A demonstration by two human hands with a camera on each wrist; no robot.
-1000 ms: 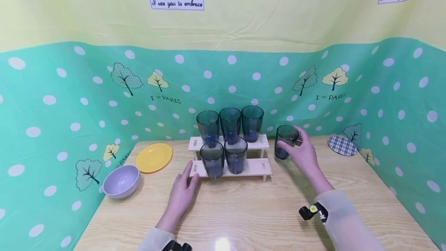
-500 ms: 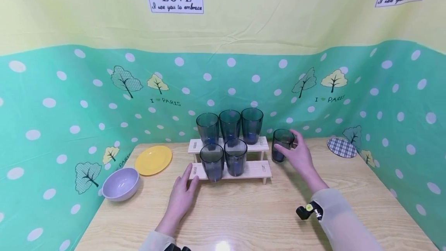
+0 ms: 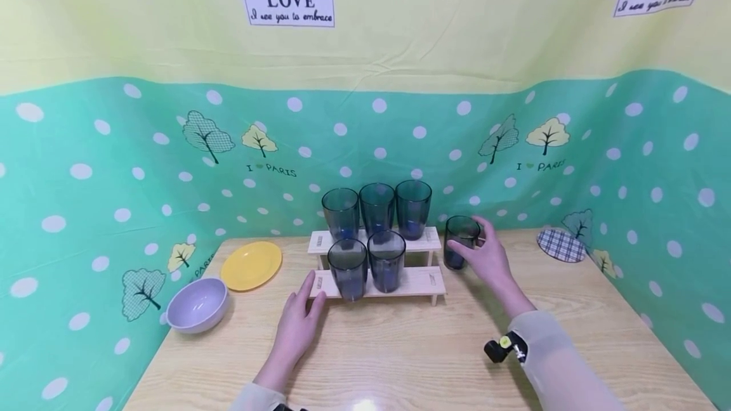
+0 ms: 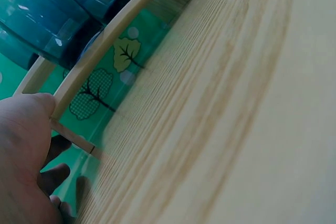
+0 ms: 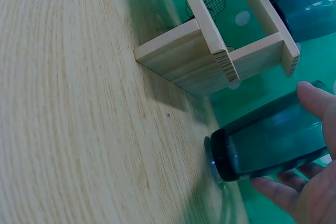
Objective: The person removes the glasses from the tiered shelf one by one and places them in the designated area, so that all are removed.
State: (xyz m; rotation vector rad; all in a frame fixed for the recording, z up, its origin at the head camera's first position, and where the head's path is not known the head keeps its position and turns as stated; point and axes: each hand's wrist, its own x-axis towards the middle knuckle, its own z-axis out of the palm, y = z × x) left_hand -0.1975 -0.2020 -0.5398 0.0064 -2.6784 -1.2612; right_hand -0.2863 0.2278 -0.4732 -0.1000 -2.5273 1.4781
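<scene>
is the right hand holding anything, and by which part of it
The right hand holds a dark drinking glass by its sides, between thumb and fingers.

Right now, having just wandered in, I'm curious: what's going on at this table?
A person's right hand holds a dark tumbler just to the right of a wooden rack; whether its base touches the table is hard to tell. The left hand touches the rack's left end. Three similar tumblers stand on the upper tier, two others on the lower. A yellow plate and purple bowl sit further left.
</scene>
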